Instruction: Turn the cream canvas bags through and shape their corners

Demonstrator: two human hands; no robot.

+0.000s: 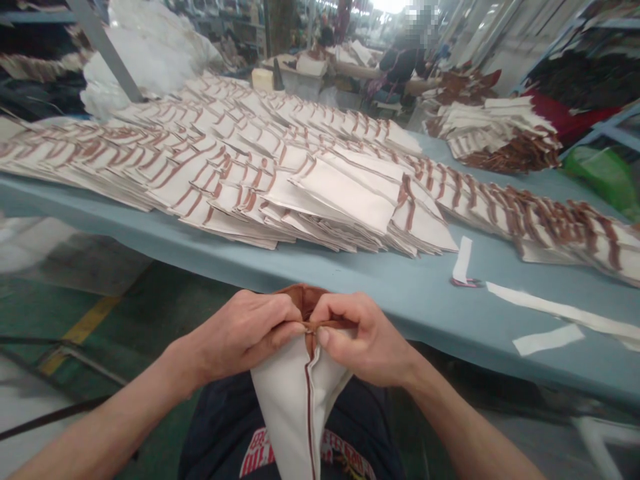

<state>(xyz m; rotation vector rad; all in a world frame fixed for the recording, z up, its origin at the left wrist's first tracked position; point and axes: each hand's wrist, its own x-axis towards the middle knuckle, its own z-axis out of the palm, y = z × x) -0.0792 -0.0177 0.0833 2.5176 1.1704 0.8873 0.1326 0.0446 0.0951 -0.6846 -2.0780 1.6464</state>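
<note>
My left hand and my right hand are close together near the table's front edge. Both pinch the brown-edged top of a white sewn piece, which looks like a boot shaft. Its brown lining shows behind my fingers. A dark brown seam runs down the middle of the piece, and its lower part hangs in front of my lap. My thumbs are on either side of the seam's top. Whatever lies right between the fingertips is too small to make out.
Rows of similar white pieces with brown strips overlap across the blue table. At right lie small scissors or snips and white strips. Farther back are another stack, a green bag and a seated person.
</note>
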